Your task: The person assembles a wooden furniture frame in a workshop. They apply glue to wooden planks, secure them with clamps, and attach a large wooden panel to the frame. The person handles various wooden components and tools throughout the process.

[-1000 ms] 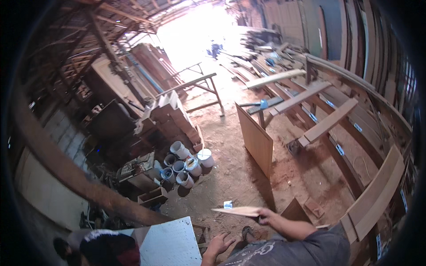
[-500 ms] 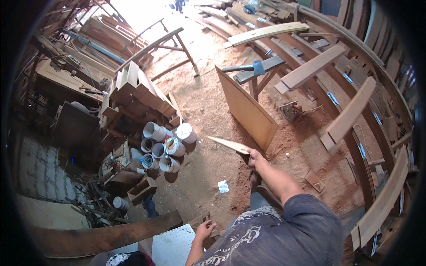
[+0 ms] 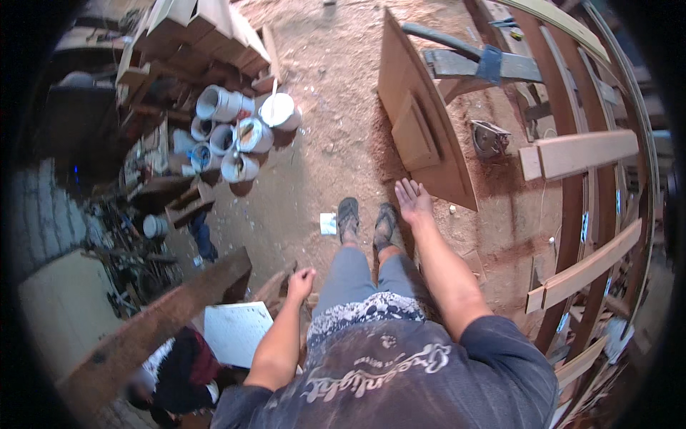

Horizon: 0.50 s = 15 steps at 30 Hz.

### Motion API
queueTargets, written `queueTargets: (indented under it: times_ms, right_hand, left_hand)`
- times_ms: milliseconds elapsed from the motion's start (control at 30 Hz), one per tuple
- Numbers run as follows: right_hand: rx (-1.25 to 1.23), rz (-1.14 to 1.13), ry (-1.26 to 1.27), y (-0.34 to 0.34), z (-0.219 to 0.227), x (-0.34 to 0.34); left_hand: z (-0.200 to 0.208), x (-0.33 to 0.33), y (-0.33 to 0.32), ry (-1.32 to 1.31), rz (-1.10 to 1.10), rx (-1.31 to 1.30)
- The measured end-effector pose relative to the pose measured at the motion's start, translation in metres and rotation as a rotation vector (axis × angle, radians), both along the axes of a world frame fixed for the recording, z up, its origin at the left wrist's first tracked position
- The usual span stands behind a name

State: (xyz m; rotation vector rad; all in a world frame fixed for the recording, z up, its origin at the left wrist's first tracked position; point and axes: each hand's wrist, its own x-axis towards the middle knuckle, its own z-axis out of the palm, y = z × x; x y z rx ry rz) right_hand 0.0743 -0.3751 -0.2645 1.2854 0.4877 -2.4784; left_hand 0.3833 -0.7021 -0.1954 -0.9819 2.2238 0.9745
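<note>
Board is leaning on panel beside open floor; right hand stretching empty near panel's edge, left hand curling, contents unclear.

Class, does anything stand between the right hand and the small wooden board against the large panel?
Nothing visible does; the right hand, open, is near the small board, which rests against the large panel.
</note>
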Motion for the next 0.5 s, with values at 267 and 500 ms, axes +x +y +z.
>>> queueTargets:
  times_ms: [267, 500]
  right_hand:
    - [0.355, 1.073, -0.313, 0.163, 0.027, 0.139]
    - [0.779, 1.365, -0.284, 0.277, 0.034, 0.178]
  left_hand:
    - [-0.069, -0.037, -0.010, -0.122, -0.376, -0.193]
    - [0.004, -0.113, -0.090, -0.477, -0.245, -0.905]
